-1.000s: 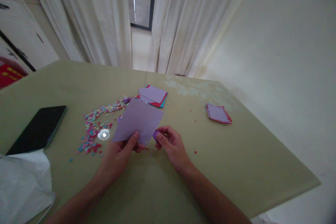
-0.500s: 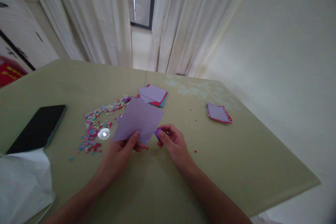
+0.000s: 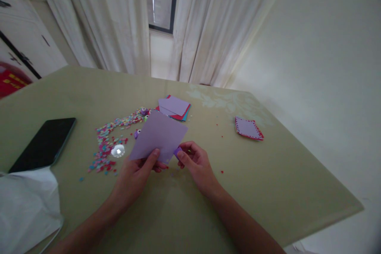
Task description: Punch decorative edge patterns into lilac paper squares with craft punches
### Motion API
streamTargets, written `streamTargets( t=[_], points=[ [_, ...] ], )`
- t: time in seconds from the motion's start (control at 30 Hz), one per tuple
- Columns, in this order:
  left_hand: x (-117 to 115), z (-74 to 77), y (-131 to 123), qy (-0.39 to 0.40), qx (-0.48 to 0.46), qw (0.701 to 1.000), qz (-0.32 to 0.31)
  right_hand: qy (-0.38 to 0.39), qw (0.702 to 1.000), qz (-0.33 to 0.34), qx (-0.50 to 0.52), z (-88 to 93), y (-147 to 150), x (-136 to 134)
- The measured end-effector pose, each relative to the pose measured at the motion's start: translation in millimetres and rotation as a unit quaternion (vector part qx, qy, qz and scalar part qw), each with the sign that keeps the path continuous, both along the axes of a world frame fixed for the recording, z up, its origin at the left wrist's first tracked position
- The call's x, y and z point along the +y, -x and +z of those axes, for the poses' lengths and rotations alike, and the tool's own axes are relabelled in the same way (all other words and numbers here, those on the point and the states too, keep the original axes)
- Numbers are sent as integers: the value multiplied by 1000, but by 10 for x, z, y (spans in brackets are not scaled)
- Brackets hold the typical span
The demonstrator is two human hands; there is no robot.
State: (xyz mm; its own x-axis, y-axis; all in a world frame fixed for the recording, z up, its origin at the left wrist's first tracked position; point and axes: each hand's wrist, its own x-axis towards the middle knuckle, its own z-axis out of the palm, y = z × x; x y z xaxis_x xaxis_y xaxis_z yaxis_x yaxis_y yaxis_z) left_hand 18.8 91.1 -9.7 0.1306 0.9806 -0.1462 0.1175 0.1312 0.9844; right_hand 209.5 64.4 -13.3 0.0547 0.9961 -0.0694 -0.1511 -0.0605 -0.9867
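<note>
A plain lilac sheet of card (image 3: 160,137) is pinched at its lower edge by my left hand (image 3: 145,164), thumb on top and fingers beneath. My right hand (image 3: 193,160) is closed around a small purple craft punch (image 3: 177,151), which sits at the card's lower right edge. Fingers cover most of the punch. Behind the card's left side stand small owl-like punches with big eyes, among them a purple one (image 3: 144,111) and another purple one (image 3: 137,133), partly hidden.
Colourful paper confetti (image 3: 104,147) is scattered left of the card, around a shiny round clear piece (image 3: 118,151). Further left lie a dark phone (image 3: 44,143) and a white cloth-like bag (image 3: 26,210). Coloured cards (image 3: 175,106) are stacked behind; edge-punched cards (image 3: 249,128) lie right.
The purple punch in my right hand has come left, closer onto the card's edge. The card has shifted very slightly right in view, still held by my left hand.
</note>
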Motion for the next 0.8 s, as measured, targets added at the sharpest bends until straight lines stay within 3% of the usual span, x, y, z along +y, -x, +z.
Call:
streamTargets(
  t=[0.33, 0.5, 0.8],
  points=[
    [-17, -40, 4, -2, 10, 1000, -15, 36, 998, 53, 11, 10, 3, 13],
    [-15, 10, -42, 1, -21, 1000, -21, 70, 993, 83, 45, -25, 48, 8],
    [-9, 38, -25, -13, -4, 1000, -25, 105, 986, 70, 107, -28, 98, -19]
  ],
)
